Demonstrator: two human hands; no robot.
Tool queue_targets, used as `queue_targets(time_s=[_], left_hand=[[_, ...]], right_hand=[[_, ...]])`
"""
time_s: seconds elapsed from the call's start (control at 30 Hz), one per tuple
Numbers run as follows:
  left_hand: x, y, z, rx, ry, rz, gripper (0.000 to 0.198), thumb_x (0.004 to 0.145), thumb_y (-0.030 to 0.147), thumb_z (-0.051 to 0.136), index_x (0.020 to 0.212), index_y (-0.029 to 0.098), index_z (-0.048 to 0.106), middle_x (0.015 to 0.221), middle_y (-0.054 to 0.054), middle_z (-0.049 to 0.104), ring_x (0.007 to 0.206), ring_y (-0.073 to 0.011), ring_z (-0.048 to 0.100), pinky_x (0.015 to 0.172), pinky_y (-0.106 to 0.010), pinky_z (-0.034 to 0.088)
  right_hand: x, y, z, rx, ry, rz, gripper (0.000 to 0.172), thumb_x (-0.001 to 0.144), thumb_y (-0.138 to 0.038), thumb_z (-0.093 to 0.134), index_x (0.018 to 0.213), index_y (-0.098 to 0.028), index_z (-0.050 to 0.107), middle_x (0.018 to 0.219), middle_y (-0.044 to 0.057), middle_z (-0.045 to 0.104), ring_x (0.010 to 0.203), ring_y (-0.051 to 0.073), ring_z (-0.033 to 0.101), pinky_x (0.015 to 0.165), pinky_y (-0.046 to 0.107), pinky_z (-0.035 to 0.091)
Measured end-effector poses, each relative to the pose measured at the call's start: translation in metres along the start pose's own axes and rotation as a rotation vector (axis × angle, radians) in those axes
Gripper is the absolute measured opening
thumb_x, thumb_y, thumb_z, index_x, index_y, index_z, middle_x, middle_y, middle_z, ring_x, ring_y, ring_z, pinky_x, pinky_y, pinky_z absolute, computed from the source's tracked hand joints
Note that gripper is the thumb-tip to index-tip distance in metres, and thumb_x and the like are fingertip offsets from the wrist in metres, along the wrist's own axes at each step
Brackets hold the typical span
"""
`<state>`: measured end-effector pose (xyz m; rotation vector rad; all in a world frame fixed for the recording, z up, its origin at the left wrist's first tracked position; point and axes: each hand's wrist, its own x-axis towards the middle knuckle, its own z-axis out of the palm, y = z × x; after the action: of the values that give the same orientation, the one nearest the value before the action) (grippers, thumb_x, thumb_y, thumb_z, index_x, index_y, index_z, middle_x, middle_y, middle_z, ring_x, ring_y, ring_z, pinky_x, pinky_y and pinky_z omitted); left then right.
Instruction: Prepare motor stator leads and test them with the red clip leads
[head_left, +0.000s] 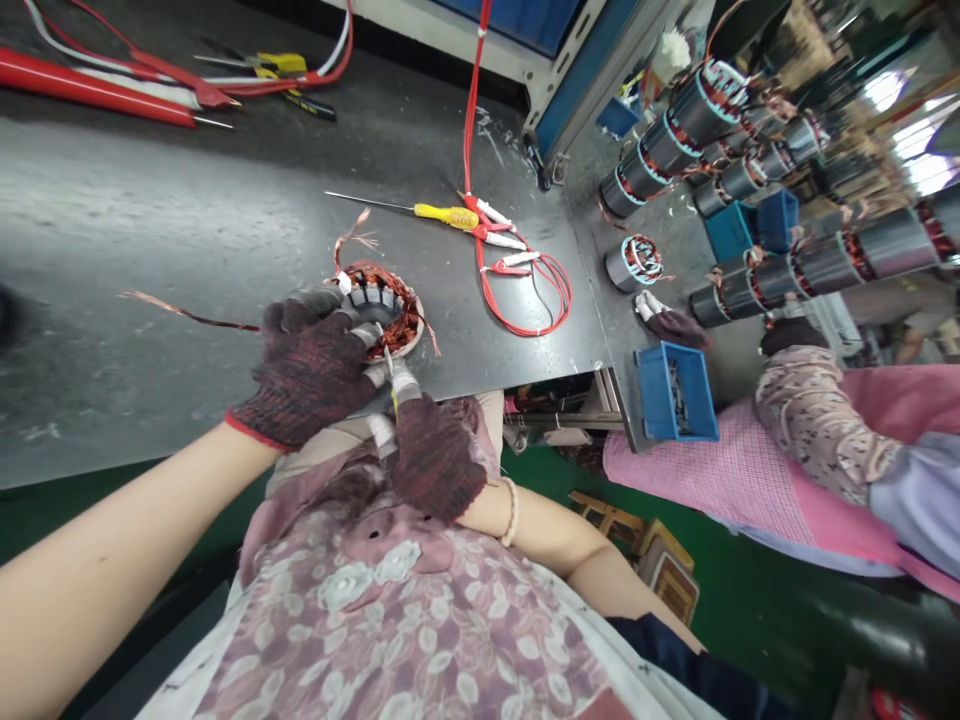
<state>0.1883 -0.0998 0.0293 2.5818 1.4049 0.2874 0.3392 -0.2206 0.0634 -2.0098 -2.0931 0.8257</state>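
A motor stator (409, 335) with copper windings sits on the dark bench near its front edge, its slotted bore facing up. Loose copper leads stick out from it, one reaching left across the bench. My left hand (311, 365), in a dark knitted glove with pale-wrapped fingertips, grips the stator's left and near side. My right hand (435, 450), gloved the same way, is closed around a thin metal-tipped tool (388, 362) showing a bit of yellow. The tool's tip is at the near edge of the windings. My fingers hide most of the tool, so its kind is unclear.
A yellow-handled screwdriver (446, 216) lies behind the stator, beside coiled red leads (525, 325) with clips. Pliers (281, 66) and a red probe (97, 88) are at back left. At right are stacked stators (664, 150), a blue bin (677, 390) and a co-worker's sleeve (821, 420).
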Motion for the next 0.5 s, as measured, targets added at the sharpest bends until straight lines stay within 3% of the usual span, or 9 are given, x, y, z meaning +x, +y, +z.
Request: queue_targets(time_s=[0.1,0.17,0.23,0.3,0.37,0.43,0.5], left_hand=[[-0.002,0.001,-0.001,0.017,0.037,-0.018,0.064,0.096,0.050,0.056,0.146,0.016,0.073,0.143,-0.022,0.073,0.158,-0.0489,0.042,0.123,-0.069,0.033],[-0.003,-0.008,-0.007,0.009,0.027,0.046,0.062,0.099,0.053,0.054,0.149,0.020,0.071,0.149,-0.018,0.071,0.160,-0.0450,0.042,0.127,-0.066,0.032],[-0.004,-0.021,-0.017,0.028,0.035,0.154,0.058,0.103,0.052,0.048,0.150,0.028,0.070,0.155,-0.011,0.069,0.160,-0.0411,0.045,0.135,-0.065,0.024],[-0.003,-0.029,-0.026,0.077,0.083,0.226,0.056,0.105,0.051,0.044,0.152,0.033,0.068,0.159,-0.006,0.066,0.165,-0.0426,0.039,0.139,-0.069,0.008],[0.001,-0.025,-0.030,0.136,0.093,0.224,0.063,0.102,0.054,0.047,0.155,0.025,0.066,0.160,-0.012,0.064,0.167,-0.0474,0.032,0.138,-0.071,0.002],[0.007,-0.010,-0.029,0.179,0.031,0.163,0.074,0.098,0.057,0.055,0.155,0.009,0.063,0.155,-0.025,0.065,0.161,-0.0503,0.041,0.138,-0.067,0.014],[0.013,0.007,-0.024,0.220,-0.024,0.077,0.076,0.100,0.056,0.054,0.150,0.000,0.063,0.140,-0.031,0.072,0.144,-0.0481,0.060,0.134,-0.062,0.028]], right_hand=[[0.000,0.011,0.007,-0.100,0.042,-0.061,0.054,0.103,-0.032,0.063,0.152,-0.011,0.064,0.117,0.025,0.078,0.088,0.034,0.077,0.075,0.046,0.069],[-0.003,0.036,0.006,-0.091,0.076,-0.118,0.051,0.103,-0.029,0.063,0.151,-0.012,0.065,0.116,0.022,0.079,0.097,0.034,0.078,0.089,0.049,0.070],[-0.007,0.067,-0.001,-0.039,0.108,-0.151,0.047,0.105,-0.029,0.065,0.149,-0.015,0.067,0.125,0.019,0.080,0.115,0.033,0.077,0.108,0.049,0.065],[-0.007,0.094,-0.012,0.082,0.230,-0.117,0.045,0.106,-0.030,0.066,0.149,-0.017,0.067,0.138,0.016,0.077,0.129,0.030,0.074,0.119,0.044,0.060],[0.002,0.108,-0.023,0.252,0.418,-0.043,0.044,0.106,-0.031,0.066,0.147,-0.018,0.067,0.143,0.014,0.075,0.133,0.027,0.073,0.119,0.042,0.060],[0.023,0.104,-0.032,0.406,0.557,-0.002,0.041,0.106,-0.031,0.066,0.145,-0.019,0.067,0.142,0.013,0.076,0.132,0.024,0.073,0.119,0.039,0.059],[0.053,0.086,-0.036,0.504,0.585,-0.051,0.041,0.108,-0.030,0.065,0.147,-0.017,0.066,0.145,0.012,0.074,0.135,0.021,0.071,0.119,0.033,0.057]])
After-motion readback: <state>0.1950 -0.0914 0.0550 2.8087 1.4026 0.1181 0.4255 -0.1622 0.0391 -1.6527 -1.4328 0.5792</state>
